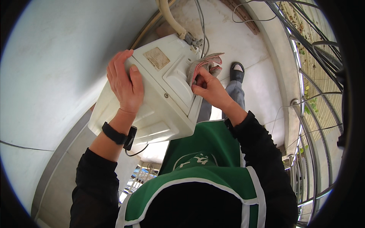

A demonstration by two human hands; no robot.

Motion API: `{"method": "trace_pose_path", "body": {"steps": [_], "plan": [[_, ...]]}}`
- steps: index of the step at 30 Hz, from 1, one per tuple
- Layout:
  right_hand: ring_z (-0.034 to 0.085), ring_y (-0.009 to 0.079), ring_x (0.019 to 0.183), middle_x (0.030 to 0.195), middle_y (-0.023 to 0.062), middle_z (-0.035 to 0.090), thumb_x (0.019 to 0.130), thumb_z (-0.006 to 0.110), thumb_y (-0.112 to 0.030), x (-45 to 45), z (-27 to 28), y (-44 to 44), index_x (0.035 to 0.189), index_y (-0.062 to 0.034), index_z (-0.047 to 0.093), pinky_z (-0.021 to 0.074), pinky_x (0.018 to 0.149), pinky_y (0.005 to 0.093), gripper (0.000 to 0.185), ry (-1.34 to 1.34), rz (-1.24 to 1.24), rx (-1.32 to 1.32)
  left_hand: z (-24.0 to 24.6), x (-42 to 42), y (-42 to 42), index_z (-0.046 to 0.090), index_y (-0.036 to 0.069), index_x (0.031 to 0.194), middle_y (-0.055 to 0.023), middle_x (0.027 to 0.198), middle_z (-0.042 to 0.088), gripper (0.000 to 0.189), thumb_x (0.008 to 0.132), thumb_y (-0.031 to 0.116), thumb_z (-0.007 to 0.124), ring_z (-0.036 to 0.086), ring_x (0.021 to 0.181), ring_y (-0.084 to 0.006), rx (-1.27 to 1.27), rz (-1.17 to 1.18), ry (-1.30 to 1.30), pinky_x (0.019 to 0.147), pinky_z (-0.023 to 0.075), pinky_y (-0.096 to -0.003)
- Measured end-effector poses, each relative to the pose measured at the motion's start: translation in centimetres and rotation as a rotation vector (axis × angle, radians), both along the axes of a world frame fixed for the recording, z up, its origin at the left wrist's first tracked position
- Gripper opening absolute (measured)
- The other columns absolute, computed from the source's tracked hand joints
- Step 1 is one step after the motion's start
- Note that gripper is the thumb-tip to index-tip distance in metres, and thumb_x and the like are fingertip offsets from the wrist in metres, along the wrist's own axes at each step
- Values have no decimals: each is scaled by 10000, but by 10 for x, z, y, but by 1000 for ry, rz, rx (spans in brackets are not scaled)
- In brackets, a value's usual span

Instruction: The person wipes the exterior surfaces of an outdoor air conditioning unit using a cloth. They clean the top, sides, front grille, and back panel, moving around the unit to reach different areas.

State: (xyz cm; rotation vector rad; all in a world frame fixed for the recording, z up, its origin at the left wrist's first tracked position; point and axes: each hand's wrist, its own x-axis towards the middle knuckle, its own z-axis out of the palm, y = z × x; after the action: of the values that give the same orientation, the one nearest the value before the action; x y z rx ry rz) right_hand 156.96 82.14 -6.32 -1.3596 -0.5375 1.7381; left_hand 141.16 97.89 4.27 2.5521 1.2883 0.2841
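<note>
Before me stands a white air conditioner outdoor unit (154,114), its casing faintly stained. My left hand (125,81) rests on the top near the wall side, thumb and fingers spread, with nothing held in it. Between the fingers of my right hand (212,89) is a grey cloth with red edging (196,69), bunched against the side panel with the moulded cover. A worn, yellowed label (156,58) is stuck on the unit between my hands. Part of the cloth is hidden by my right fingers.
A wrapped pipe (171,18) and thin grey cables (203,28) run to the unit's far end. A pale wall (65,62) rises close on the left. To the right are a metal railing (306,136) and bundled black cables (309,42). My slippered foot (237,72) stands on the tiled floor (259,91).
</note>
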Motion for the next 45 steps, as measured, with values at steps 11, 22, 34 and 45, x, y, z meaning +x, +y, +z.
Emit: {"method": "trace_pose_path", "body": {"steps": [11, 22, 34, 45], "plan": [[478, 206, 552, 617, 58, 495, 798, 665, -196, 5, -12, 46, 1002, -78, 483, 390, 542, 340, 298, -186, 144, 199, 0, 0, -1, 529, 62, 1170, -139, 1172, 537, 328, 871, 174, 456, 477, 1075, -317, -9, 19, 7, 961, 329, -405], [550, 231, 648, 714, 71, 575, 829, 601, -190, -21, -29, 55, 933, -59, 531, 428, 605, 328, 182, -386, 20, 231, 1, 2, 0, 544, 58, 1142, -136, 1160, 546, 310, 871, 170, 443, 476, 1087, -319, -11, 22, 12, 977, 325, -404], [487, 120, 782, 843, 10, 539, 869, 593, -168, -7, -25, 41, 976, -55, 587, 417, 740, 268, 156, -73, -34, 233, 0, 2, -2, 550, 51, 1143, -132, 1165, 546, 315, 878, 176, 434, 472, 1105, -315, -13, 7, 29, 977, 328, -407], [508, 248, 1055, 1168, 99, 519, 826, 636, -212, 3, -56, 43, 1078, -71, 623, 423, 900, 328, 289, 35, 26, 209, -1, 1, -3, 554, 39, 1142, -153, 1181, 542, 330, 867, 151, 410, 470, 1111, -316, -22, 7, 18, 985, 329, -402]]}}
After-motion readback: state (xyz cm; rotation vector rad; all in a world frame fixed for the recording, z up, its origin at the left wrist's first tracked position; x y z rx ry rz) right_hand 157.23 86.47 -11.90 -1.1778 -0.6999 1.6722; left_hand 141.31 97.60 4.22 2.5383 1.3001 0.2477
